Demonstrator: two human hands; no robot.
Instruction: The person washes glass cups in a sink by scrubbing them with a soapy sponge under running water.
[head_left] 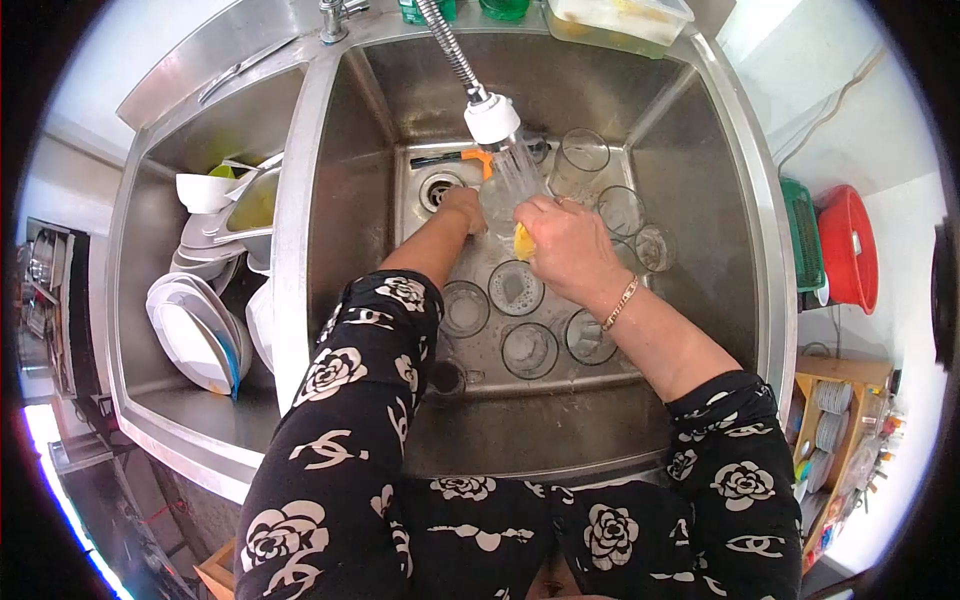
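Under the running spray head, my left hand is closed at the side of a clear drinking glass; water and blur partly hide the glass and the fingertips. My right hand is wrapped round a yellow sponge, just right of that glass. Several other clear glasses stand on the sink floor around my hands, among them a glass with suds, a front glass and a tall glass at the back. A dark glass mug is at the front left.
The left basin holds stacked plates and a white bowl. A black and orange utensil lies by the drain. On the back ledge sits a plastic tub. Red and green baskets hang at right.
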